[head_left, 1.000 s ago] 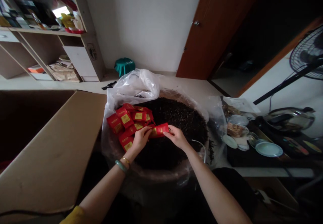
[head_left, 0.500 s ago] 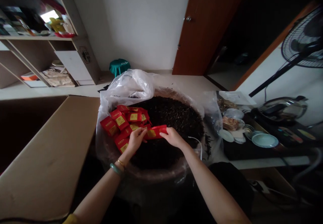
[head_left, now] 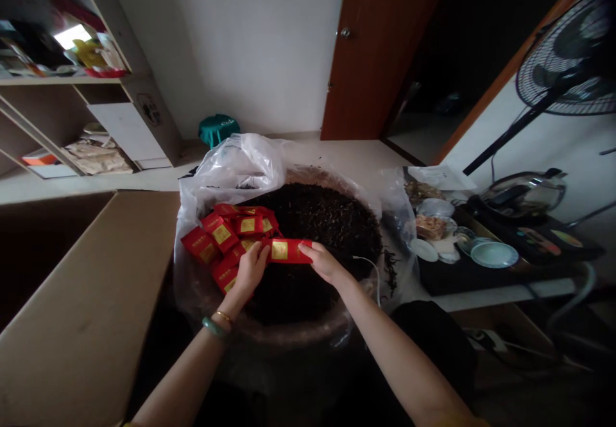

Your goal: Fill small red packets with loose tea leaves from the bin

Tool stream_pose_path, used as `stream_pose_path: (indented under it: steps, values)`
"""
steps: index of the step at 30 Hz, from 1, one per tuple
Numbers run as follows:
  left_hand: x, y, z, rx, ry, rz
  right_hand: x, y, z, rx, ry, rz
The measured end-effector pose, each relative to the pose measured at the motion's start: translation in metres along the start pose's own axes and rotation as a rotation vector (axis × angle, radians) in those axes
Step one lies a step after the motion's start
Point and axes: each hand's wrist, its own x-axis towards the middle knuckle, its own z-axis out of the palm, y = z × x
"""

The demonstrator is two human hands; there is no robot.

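Observation:
A red packet (head_left: 289,252) with a gold label is stretched level between my two hands, above the dark loose tea leaves (head_left: 332,215). My left hand (head_left: 252,268) pinches its left end, and my right hand (head_left: 323,262) pinches the right end. Several more red packets (head_left: 221,233) lie heaped on the leaves, just left of my left hand. Leaves and packets sit in a wide round basket (head_left: 289,334) lined with a clear plastic bag (head_left: 235,164).
An open cardboard box (head_left: 91,298) stands at the left. To the right, a low table holds a pale bowl (head_left: 494,253), a glass kettle (head_left: 527,192) and small dishes. A white cord (head_left: 378,279) lies over the basket's right side. A fan (head_left: 563,61) stands beyond the table.
The packet has been turned flatter and straightened, so its gold label now faces up towards me. Both hands still grip its ends. The whole view has shifted slightly.

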Motion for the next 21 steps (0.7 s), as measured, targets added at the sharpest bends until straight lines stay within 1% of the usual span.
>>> stream_pose_path:
  steps: [1,3,4,5,6,8,9,11,13,16,19,21]
  values:
    - [-0.002,0.002,0.000,0.063,0.047,0.064,0.001,0.001,0.000,0.000,0.010,0.002]
    - [-0.007,0.009,-0.001,0.197,0.142,0.251,0.001,0.001,0.002,-0.026,0.007,0.002]
    - [-0.010,0.012,-0.002,0.278,0.137,0.355,0.001,0.001,0.003,-0.041,-0.008,0.000]
    - [-0.012,0.016,-0.002,0.354,0.090,0.448,0.000,0.000,0.004,-0.055,-0.033,-0.002]
    - [-0.014,0.018,-0.002,0.422,0.019,0.521,-0.001,0.000,0.005,-0.070,-0.064,-0.001]
    - [-0.016,0.019,-0.001,0.511,-0.123,0.596,-0.003,0.000,0.008,-0.113,-0.131,0.008]
    - [-0.016,0.018,0.000,0.530,-0.170,0.606,-0.004,0.000,0.008,-0.141,-0.160,0.016]
    - [-0.016,0.015,0.001,0.524,-0.212,0.609,-0.005,0.003,0.010,-0.193,-0.199,0.027]
    - [-0.014,0.011,0.002,0.493,-0.225,0.613,-0.004,0.007,0.011,-0.196,-0.227,0.038]
    - [-0.013,0.007,0.004,0.458,-0.247,0.608,-0.003,0.011,0.012,-0.140,-0.249,0.064]
    - [-0.013,0.004,0.006,0.437,-0.267,0.583,-0.003,0.008,0.014,-0.109,-0.255,0.082]
    - [-0.014,0.003,0.008,0.414,-0.250,0.550,-0.003,0.003,0.016,-0.124,-0.266,0.080]
